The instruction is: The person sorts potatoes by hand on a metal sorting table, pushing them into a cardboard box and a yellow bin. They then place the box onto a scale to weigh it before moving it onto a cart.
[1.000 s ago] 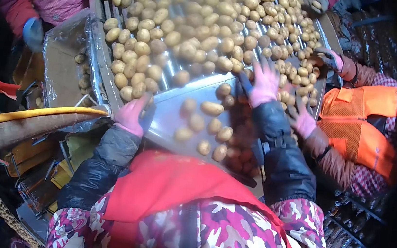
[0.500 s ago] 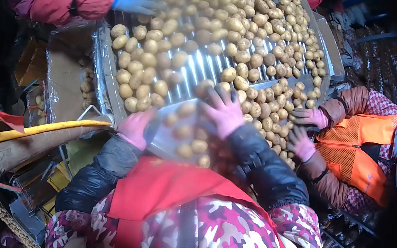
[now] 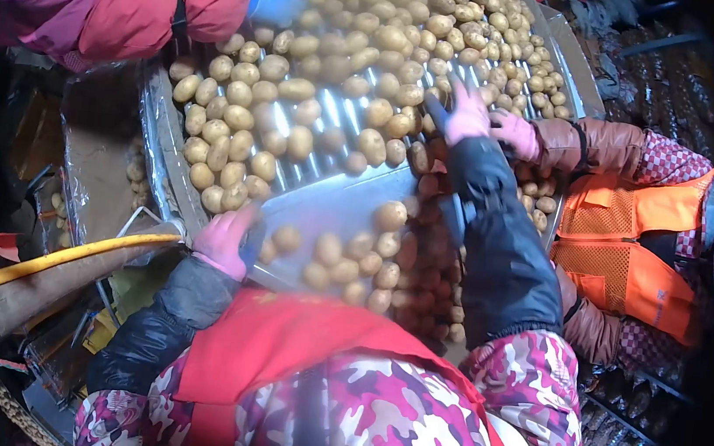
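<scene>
Potatoes (image 3: 237,117) cover metal rollers (image 3: 321,153) and a smooth metal plate (image 3: 324,202) before me. My left hand (image 3: 226,239), in a pink and dark glove, is at the plate's left edge beside a few potatoes; its fingers are apart and hold nothing visible. My right hand (image 3: 466,112), gloved alike, reaches over the potatoes on the right part of the rollers, fingers spread, close to a co-worker's pink-gloved hand (image 3: 515,134). Several potatoes (image 3: 343,270) lie on the plate between my arms.
At the upper left a co-worker's blue-gloved hand (image 3: 275,2) is over the potatoes. A co-worker in an orange vest (image 3: 630,219) stands at the right. A yellow hose (image 3: 63,256) runs along a beam at the left, near a plastic-lined box (image 3: 100,158).
My right hand has moved up and right, away from the plate. My left hand has shifted slightly left and down. The co-worker's blue glove moved slightly, and more potatoes show on the plate.
</scene>
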`<action>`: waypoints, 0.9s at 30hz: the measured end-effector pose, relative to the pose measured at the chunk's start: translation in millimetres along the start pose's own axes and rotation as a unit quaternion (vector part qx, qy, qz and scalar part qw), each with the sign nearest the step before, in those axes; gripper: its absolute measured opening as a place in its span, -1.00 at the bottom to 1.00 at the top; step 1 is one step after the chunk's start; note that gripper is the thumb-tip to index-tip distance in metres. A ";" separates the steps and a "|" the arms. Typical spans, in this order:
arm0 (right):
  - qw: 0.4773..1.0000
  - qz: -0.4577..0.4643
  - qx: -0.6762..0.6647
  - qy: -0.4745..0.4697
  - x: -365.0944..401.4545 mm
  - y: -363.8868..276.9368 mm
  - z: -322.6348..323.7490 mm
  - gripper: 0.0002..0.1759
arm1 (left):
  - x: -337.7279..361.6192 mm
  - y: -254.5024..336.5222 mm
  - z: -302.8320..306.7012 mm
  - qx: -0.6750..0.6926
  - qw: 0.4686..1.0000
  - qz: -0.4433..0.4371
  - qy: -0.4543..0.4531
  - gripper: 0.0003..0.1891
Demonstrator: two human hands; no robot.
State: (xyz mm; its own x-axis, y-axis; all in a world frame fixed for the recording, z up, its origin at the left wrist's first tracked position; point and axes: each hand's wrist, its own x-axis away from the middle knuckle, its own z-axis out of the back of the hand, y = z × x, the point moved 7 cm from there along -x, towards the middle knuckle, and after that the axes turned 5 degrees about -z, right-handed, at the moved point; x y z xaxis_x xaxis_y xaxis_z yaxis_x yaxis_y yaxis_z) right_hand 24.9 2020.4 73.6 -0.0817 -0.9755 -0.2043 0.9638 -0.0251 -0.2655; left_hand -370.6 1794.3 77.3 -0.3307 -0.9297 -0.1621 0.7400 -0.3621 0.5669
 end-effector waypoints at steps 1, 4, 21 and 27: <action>0.992 -0.077 0.017 -0.103 -9.3 -10.5 -18.6 -0.15 | 2.9 -0.3 -1.3 -0.005 1.000 0.001 -0.003 -0.41; 0.994 -0.031 0.075 -0.078 32.4 -75.2 -38.2 -0.20 | 6.8 -5.9 -6.0 -0.007 1.000 0.017 -0.013 -0.44; 0.920 0.348 -0.161 -0.084 128.4 -336.2 -39.8 -0.50 | 35.9 -53.2 -9.5 0.291 0.912 0.146 0.248 -0.55; 0.898 0.369 -0.152 -0.182 168.7 -301.1 -21.4 -0.55 | 45.9 -47.1 5.9 0.164 0.948 0.153 0.225 -0.55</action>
State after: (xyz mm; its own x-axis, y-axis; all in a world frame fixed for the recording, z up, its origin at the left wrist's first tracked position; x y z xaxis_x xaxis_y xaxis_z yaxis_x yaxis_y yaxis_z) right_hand -284.6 1868.1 98.9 0.6939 -0.7096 -0.1226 0.6028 0.6655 -0.4403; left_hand -424.1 1769.1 48.0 0.2073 -0.9494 -0.2361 0.5149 -0.0993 0.8515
